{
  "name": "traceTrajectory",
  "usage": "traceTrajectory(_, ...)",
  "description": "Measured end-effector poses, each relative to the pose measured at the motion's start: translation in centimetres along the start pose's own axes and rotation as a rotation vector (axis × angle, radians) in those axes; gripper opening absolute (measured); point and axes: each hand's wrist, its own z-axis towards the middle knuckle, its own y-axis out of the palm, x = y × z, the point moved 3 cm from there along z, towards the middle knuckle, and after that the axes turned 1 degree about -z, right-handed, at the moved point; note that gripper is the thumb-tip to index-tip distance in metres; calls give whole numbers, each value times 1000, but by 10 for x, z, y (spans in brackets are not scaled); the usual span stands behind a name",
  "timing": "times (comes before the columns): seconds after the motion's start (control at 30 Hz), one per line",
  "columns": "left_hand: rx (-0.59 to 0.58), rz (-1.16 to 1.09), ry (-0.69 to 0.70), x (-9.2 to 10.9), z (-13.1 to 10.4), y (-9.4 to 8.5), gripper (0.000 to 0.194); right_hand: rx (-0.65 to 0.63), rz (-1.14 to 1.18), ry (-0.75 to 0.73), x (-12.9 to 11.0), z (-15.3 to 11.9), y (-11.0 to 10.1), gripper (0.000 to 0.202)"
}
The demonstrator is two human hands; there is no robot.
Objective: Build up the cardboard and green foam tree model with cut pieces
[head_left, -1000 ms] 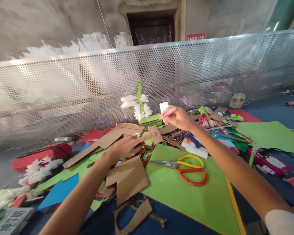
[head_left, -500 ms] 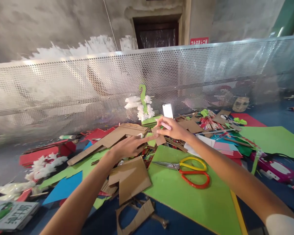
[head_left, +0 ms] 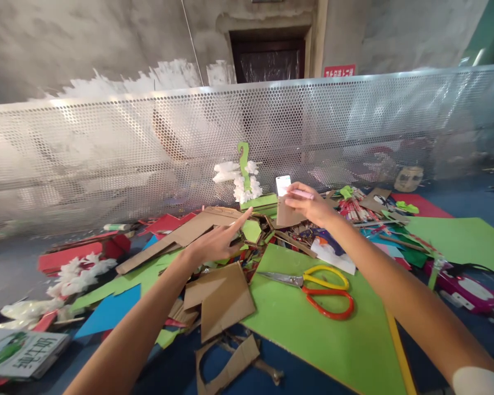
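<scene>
My left hand (head_left: 214, 241) is open over the scrap pile, its index finger stretched toward the back. Just right of that hand lies a small green hexagonal card piece (head_left: 252, 231). Between the fingers of my right hand (head_left: 313, 207) sits a pink pen (head_left: 299, 193), and at the fingertips is a brown cardboard piece (head_left: 287, 215). Partly behind this cardboard a phone (head_left: 283, 184) stands with a bright screen. Scissors (head_left: 308, 286) with one yellow and one red handle rest on a large green sheet (head_left: 308, 340) nearer to me.
A green and white paper model (head_left: 244, 175) stands at the back before a perforated metal panel (head_left: 127, 159). Cardboard offcuts (head_left: 224, 299) and a blue sheet (head_left: 109, 312) lie on the left side. A purple-pink device (head_left: 467, 288) and another green sheet (head_left: 456, 238) are on the right.
My right hand has moved right and slightly up with the pen and cardboard piece, away from my left hand. My left index finger now points further up, and the green hexagon shows more fully.
</scene>
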Motion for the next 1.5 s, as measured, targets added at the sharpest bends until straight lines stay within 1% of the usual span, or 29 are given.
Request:
traceTrajectory(0.07, 25, -15, -59, 0, 0, -4, 105, -10, 3, 57, 2, 1, -12, 46)
traceTrajectory(0.13, 32, -32, -81, 3, 1, -8, 108, -43, -15, 70, 4, 1, -18, 46)
traceTrajectory(0.27, 22, -112, -25, 9, 2, -15, 101, -130, -96, 18, 8, 1, -18, 41)
traceTrajectory(0.33, 28, -161, 9, 8, 4, -20, 96, -166, -135, -6, 9, 2, -15, 38)
traceTrajectory(0.4, 42, -201, 43, 2, 8, -25, 92, -188, -165, -14, 9, 1, -13, 36)
traceTrajectory(0.47, 44, -214, 52, -10, 15, -31, 89, -193, -208, -22, 7, 0, -12, 34)
traceTrajectory(0.5, 34, -208, 40, -18, 20, -33, 89, -193, -238, -28, 5, -1, -11, 32)
traceTrajectory(0.57, -29, -167, 8, -35, 29, -34, 91, -193, -302, -44, 2, -3, -8, 29)
traceTrajectory(0.63, -56, -149, -14, -46, 38, -36, 89, -204, -358, -54, 0, -6, -5, 28)
traceTrajectory(0.7, -70, -142, -64, -51, 42, -37, 87, -217, -390, -58, -1, -11, 0, 28)
traceTrajectory(0.77, -78, -102, -164, -48, 41, -37, 87, -238, -414, -57, 1, -18, 6, 28)
traceTrajectory(0.83, -74, -30, -287, -43, 35, -37, 88, -254, -430, -55, 5, -29, 12, 26)
traceTrajectory(0.9, -41, 37, -364, -35, 28, -35, 86, -259, -440, -52, 10, -41, 16, 26)
traceTrajectory(0.97, 27, 71, -376, -27, 19, -32, 80, -236, -423, -44, 16, -54, 20, 26)
traceTrajectory(1.03, 124, 60, -360, -17, 9, -29, 72, -200, -369, -21, 22, -66, 22, 28)
traceTrajectory(1.13, 301, -64, -360, 5, -5, -27, 54, -164, -258, 30, 27, -81, 26, 31)
traceTrajectory(1.2, 410, -240, -356, 27, -13, -25, 41, -151, -214, 38, 27, -86, 30, 31)
traceTrajectory(1.23, 433, -366, -330, 38, -14, -23, 37, -142, -203, 30, 27, -88, 33, 31)
traceTrajectory(1.27, 414, -514, -287, 51, -14, -19, 37, -133, -199, 19, 27, -90, 36, 32)
traceTrajectory(1.37, 259, -933, -177, 82, -9, 0, 39, -122, -210, -9, 27, -92, 47, 32)
traceTrajectory(1.43, 163, -1078, -184, 93, -4, 14, 39, -147, -244, -32, 29, -93, 53, 30)
traceTrajectory(1.5, 123, -1147, -211, 97, -1, 25, 40, -177, -279, -61, 30, -93, 54, 28)
